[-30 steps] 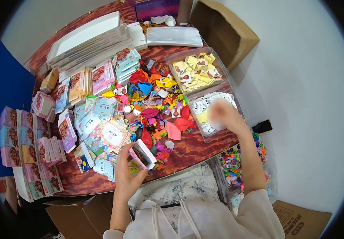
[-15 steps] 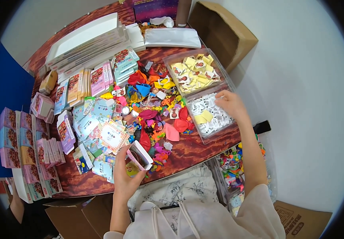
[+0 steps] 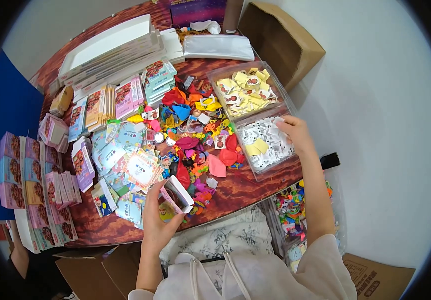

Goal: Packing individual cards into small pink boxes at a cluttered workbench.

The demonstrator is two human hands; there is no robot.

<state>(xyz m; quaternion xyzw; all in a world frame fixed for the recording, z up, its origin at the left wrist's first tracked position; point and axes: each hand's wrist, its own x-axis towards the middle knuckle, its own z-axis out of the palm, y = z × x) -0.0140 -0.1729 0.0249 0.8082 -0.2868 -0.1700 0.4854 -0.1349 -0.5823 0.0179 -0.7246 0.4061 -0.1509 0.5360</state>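
Observation:
Near the table's front edge, my left hand (image 3: 156, 220) is wrapped round a small open carton (image 3: 181, 193), pink and white outside, with its open end up. At the right, my right hand (image 3: 296, 134) is above a clear plastic tray (image 3: 248, 164) with two compartments. Its fingertips pinch a small white slip (image 3: 278, 121). Black-and-white paper slips (image 3: 268, 155) and a couple of yellow pieces (image 3: 258, 146) lie in the near compartment; pale yellow picture pieces (image 3: 244, 96) fill the far one.
Small colourful toys (image 3: 190, 135) are heaped mid-table beside loose printed cards (image 3: 113, 152). Flat cartons (image 3: 93, 110) and white trays (image 3: 108, 42) stand behind; filled boxes (image 3: 39, 200) stack left. Another person's arm (image 3: 19, 252) is lower left. A toy bin (image 3: 295, 215) sits below the table, right.
My right hand has drawn slightly right, lifting a white slip at its fingertips. My left hand still holds the carton in nearly the same place.

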